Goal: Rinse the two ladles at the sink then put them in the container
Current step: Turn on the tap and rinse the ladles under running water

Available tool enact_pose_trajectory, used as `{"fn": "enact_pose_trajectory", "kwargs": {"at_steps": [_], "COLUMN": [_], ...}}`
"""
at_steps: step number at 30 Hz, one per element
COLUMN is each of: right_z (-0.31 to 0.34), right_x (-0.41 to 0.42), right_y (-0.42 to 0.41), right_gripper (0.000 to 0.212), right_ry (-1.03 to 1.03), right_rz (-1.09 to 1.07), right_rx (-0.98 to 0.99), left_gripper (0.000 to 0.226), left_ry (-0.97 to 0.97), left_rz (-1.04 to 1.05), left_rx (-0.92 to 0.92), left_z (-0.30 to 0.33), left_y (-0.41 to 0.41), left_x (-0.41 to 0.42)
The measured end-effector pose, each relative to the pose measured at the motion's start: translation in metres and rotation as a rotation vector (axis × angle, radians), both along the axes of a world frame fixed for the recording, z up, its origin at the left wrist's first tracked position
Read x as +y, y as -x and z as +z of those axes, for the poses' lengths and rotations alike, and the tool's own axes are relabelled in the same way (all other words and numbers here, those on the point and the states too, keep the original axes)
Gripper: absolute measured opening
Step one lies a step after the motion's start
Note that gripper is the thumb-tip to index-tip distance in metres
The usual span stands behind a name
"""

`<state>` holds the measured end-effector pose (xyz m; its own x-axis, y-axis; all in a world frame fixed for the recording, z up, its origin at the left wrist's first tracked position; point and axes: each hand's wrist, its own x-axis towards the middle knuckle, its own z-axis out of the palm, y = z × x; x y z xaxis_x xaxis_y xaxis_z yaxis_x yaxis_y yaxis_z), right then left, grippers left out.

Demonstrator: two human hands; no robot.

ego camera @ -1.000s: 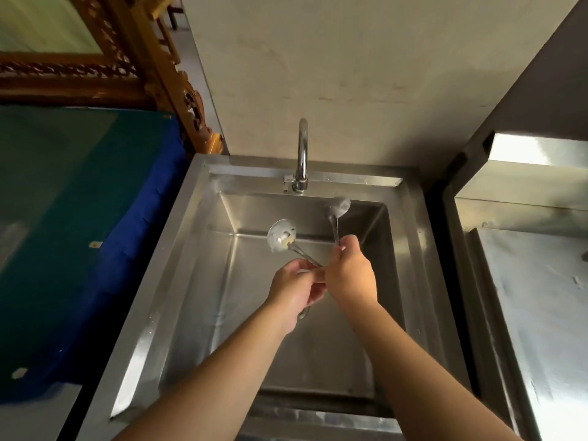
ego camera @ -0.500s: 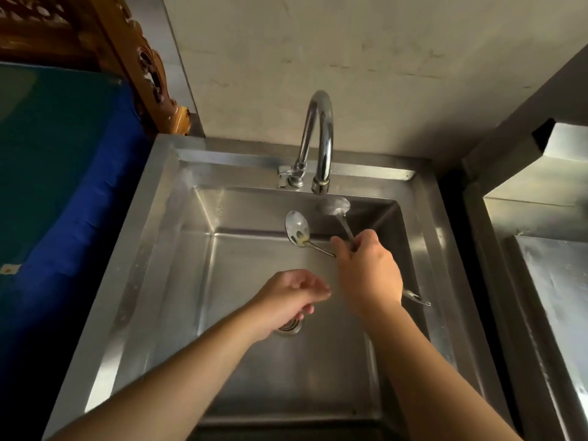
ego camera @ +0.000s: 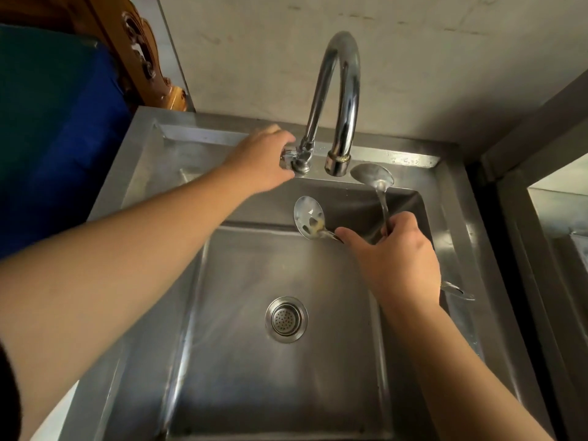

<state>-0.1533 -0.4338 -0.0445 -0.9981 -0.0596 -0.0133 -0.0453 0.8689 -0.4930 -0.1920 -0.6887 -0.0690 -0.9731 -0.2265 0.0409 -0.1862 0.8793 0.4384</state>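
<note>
My right hand point(ego camera: 396, 257) grips the handles of both steel ladles over the sink basin. The slotted ladle point(ego camera: 309, 217) carries yellowish residue and points left; the plain ladle point(ego camera: 372, 179) points up, just right of the spout mouth point(ego camera: 337, 163). A handle end point(ego camera: 458, 291) sticks out behind my wrist. My left hand point(ego camera: 264, 160) is closed around the tap handle point(ego camera: 288, 160) at the base of the chrome faucet point(ego camera: 342, 78). No water is seen running. The container is out of view.
The stainless sink point(ego camera: 152, 173) has a round drain strainer point(ego camera: 286, 319) in its floor. A plaster wall point(ego camera: 413, 58) stands behind. A blue and green covered surface point(ego camera: 57, 128) lies left, carved wood point(ego camera: 140, 55) beyond it. A steel counter point(ego camera: 560, 224) adjoins on the right.
My left hand let go of the ladles and reached up-left onto the tap handle. My right hand holds both ladles alone. The view has moved closer to the sink.
</note>
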Motion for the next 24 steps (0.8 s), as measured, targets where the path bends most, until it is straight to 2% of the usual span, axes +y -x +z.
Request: {"fn": "enact_pose_trajectory", "kwargs": {"at_steps": [2, 7, 9, 14, 24], "right_z": [0.001, 0.003, 0.002, 0.000, 0.005], "right_x": [0.002, 0.004, 0.004, 0.005, 0.005], "right_y": [0.002, 0.005, 0.005, 0.005, 0.002], "right_gripper": [0.062, 0.062, 0.062, 0.064, 0.066], "right_ry": [0.003, 0.018, 0.029, 0.047, 0.031], "right_rz": [0.004, 0.008, 0.006, 0.005, 0.020], "right_rx": [0.007, 0.031, 0.031, 0.025, 0.052], "left_gripper": [0.058, 0.019, 0.013, 0.042, 0.030], "left_ry": [0.037, 0.101, 0.107, 0.083, 0.087], "left_rz": [-0.063, -0.133, -0.135, -0.127, -0.129], "left_rx": [-0.049, -0.060, -0.068, -0.090, -0.165], "left_z": [0.000, -0.003, -0.003, 0.000, 0.005], "left_y": [0.011, 0.019, 0.019, 0.020, 0.025], "left_x": [-0.004, -0.008, -0.008, -0.005, -0.008]}}
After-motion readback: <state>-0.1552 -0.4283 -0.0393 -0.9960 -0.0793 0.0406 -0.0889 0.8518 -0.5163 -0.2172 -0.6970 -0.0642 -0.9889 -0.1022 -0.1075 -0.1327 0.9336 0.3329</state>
